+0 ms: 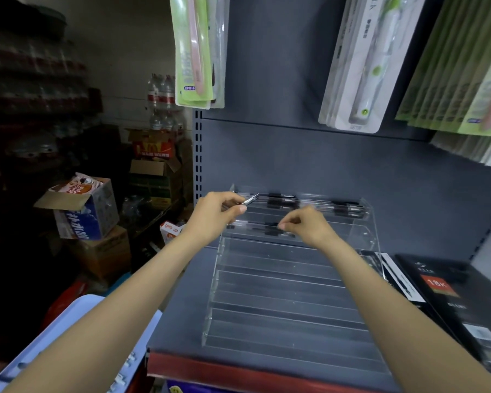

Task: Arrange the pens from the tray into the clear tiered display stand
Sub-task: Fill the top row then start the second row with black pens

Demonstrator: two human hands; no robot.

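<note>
Nearest the camera, at the lower left, lies the pale blue tray (77, 310), with a few pens (125, 370) showing on it between the left forearm and the shelf edge; it sits low and to the side, seemingly so either hand can drop back to it for the next pick.

The pen in hand (250, 199) is pinched at its end between the thumb and fingertips of the left hand (216, 214), and its silvery tip points right, toward the top tier. Holding it by one end probably leaves the barrel free to be laid lengthwise into a channel. The right hand (306, 225) has its fingers curled at the second tier, pinching or steadying a pen there (blur hides which), likely to square it in its groove.

The clear tiered display stand (281, 282) stands on the grey shelf (176, 330) against the back panel. Only its upper two tiers carry pens (349, 207); the lower steps look unfilled, so the job seems early.

Beyond that, black boxes (448, 302) sit just right of the stand, packaged toothbrushes (194, 52) hang above, and cardboard cartons (82, 208) are stacked in the dim aisle to the left.
</note>
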